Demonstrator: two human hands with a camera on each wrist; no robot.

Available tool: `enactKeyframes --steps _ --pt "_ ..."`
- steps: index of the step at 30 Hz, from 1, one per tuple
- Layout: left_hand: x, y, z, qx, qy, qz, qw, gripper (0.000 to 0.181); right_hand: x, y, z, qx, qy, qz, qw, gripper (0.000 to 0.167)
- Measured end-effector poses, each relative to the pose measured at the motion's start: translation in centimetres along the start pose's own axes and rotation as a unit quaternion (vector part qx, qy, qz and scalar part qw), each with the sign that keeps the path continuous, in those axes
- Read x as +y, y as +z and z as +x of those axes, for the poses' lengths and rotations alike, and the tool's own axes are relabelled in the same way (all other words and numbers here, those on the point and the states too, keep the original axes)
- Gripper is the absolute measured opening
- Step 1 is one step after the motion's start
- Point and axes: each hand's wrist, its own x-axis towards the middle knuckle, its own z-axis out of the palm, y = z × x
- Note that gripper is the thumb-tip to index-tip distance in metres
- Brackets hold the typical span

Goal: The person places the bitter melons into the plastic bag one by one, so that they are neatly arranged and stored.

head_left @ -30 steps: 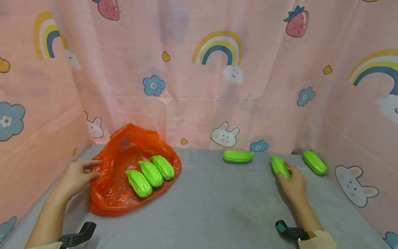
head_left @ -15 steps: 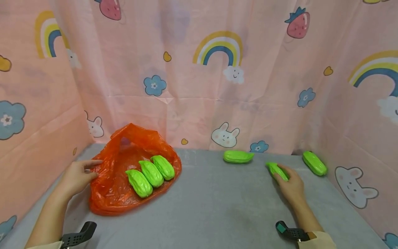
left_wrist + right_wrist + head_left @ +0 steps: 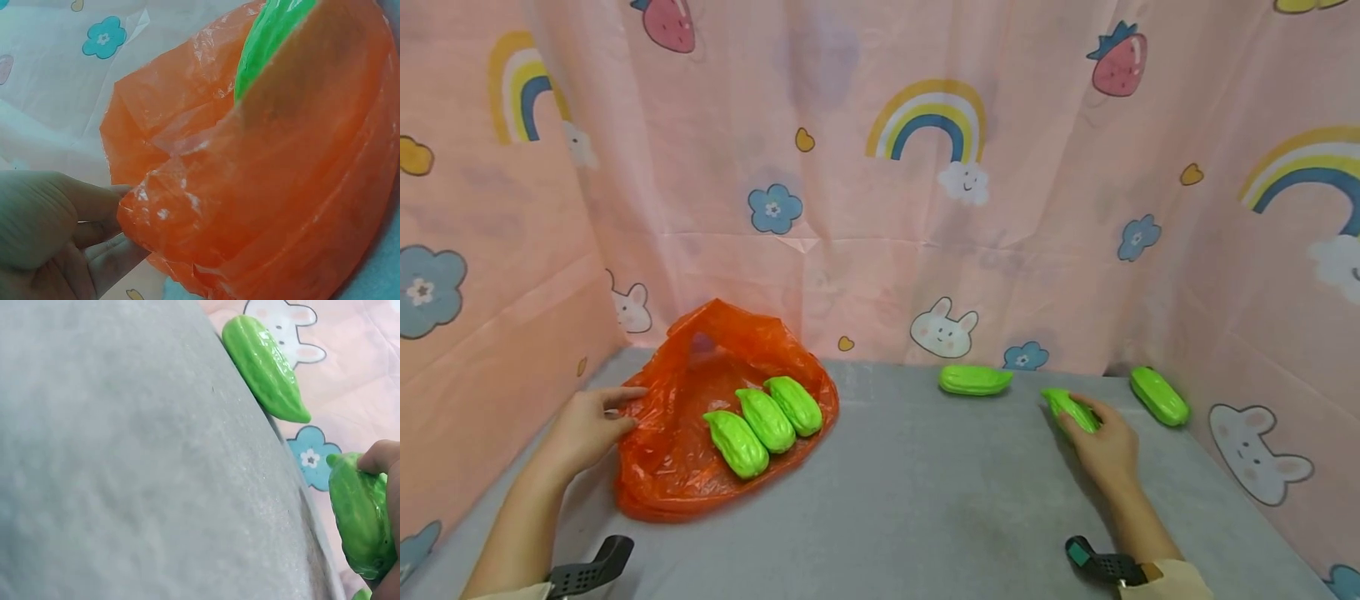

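Gourd gripped in the right hand (firm but light suits it); left hand pinches the bag, best held wide.

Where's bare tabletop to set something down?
Widest: grey tabletop between the orange translucent plastic bag and right hand. Narrower: between that hand and the pink cartoon-print curtain at right. Crowded: back right, three oblong ridged green vegetables, one gripped; three more lie in the bag.
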Motion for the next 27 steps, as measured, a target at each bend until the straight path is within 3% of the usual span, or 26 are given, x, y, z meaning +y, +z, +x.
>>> enactKeyframes --steps 6,12,18,27 --pt "0.6 0.1 -0.1 0.005 0.005 0.002 1.0000 0.042 -1.4 -0.8 0.5 -0.019 -0.005 -0.008 0.9998 0.046" --pt "0.3 0.1 -0.1 0.010 0.001 -0.006 0.9999 0.041 -4.0 -1.6 0.6 -0.042 0.056 0.065 0.9955 0.054" --pt "0.2 0.0 -0.1 0.006 -0.002 -0.011 0.9999 0.042 -6.1 -1.8 0.3 -0.049 0.072 0.100 0.9911 0.058" --pt "0.4 -0.1 -0.2 0.008 0.006 -0.005 0.9999 0.042 -9.5 -2.0 -1.0 -0.157 0.027 0.146 0.9763 0.059"
